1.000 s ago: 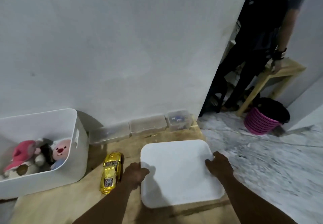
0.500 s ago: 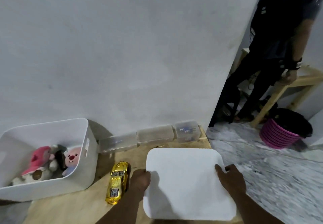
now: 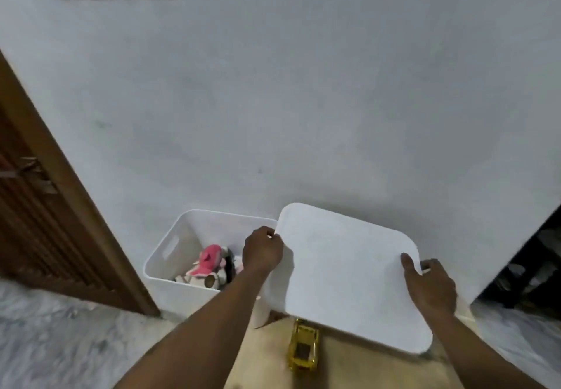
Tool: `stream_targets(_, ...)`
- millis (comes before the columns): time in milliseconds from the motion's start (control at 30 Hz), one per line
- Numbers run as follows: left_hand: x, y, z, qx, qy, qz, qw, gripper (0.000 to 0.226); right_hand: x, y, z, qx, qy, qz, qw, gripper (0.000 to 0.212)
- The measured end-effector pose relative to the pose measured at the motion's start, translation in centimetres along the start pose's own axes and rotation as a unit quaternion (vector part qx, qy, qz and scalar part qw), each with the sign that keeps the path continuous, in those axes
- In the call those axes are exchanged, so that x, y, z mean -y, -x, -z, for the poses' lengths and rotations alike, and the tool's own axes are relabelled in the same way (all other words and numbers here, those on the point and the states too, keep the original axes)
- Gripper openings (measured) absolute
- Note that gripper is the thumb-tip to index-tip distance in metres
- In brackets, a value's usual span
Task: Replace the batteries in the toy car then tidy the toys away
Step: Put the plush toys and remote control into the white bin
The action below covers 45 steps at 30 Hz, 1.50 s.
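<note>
I hold a white square lid (image 3: 346, 273) in the air with both hands. My left hand (image 3: 262, 252) grips its left edge and my right hand (image 3: 431, 285) grips its right edge. The lid's left part hangs over the right side of a white storage bin (image 3: 170, 255) standing against the wall. Inside the bin lie plush toys (image 3: 209, 262), one pink. A gold toy car (image 3: 303, 347) sits on the wooden floor board below the lid, partly hidden by it.
A white wall (image 3: 303, 100) rises behind the bin. A brown wooden door frame (image 3: 69, 206) stands at the left. Grey marble floor (image 3: 60, 343) lies on both sides of the wooden board. A dark opening (image 3: 528, 267) shows at the right.
Both hands lifted the lid off the board and carried it left toward the bin. The view swung left, so the bin now sits near the centre.
</note>
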<state>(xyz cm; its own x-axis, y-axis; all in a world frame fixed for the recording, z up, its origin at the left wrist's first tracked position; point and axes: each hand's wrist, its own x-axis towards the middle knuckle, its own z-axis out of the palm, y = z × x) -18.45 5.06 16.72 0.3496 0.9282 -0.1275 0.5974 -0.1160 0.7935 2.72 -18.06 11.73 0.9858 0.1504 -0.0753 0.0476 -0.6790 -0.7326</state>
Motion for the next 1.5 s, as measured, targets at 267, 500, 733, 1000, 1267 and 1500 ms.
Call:
stream_targets(267,8.1,-9.4,15.0,-0.066,-0.080,0.047,0.994,0.028,13.3,7.3,-11.9,0.117,0.053,0.065,0.990,0.052)
stream_targets(500,15.6,-16.2,19.7,-0.038,-0.139,0.074,0.987,0.028,18.8,10.6,-20.0,0.168,0.131,0.079,0.974,0.060)
stream_targets(733,18.7,-19.1,18.6,0.009,-0.172,0.071,0.982,0.024,19.3,11.3,-22.7,0.154,0.189,0.042,0.969,0.059)
stream_targets(1000,19.2,-21.2,18.0,0.065,-0.140,0.081,0.985,0.027,18.9,11.1,-23.9,0.146,0.194,0.016,0.970,0.055)
stream_targets(1267,19.8,-21.9,15.3,0.057,-0.113,0.026,0.992,0.037,19.1,11.8,-25.7,0.095,0.233,0.104,0.962,0.054)
stream_targets(1500,19.9,-22.8,15.0,0.083,-0.024,0.096,0.992,0.039,18.4,11.0,-26.9,0.087,0.234,0.099,0.963,0.053)
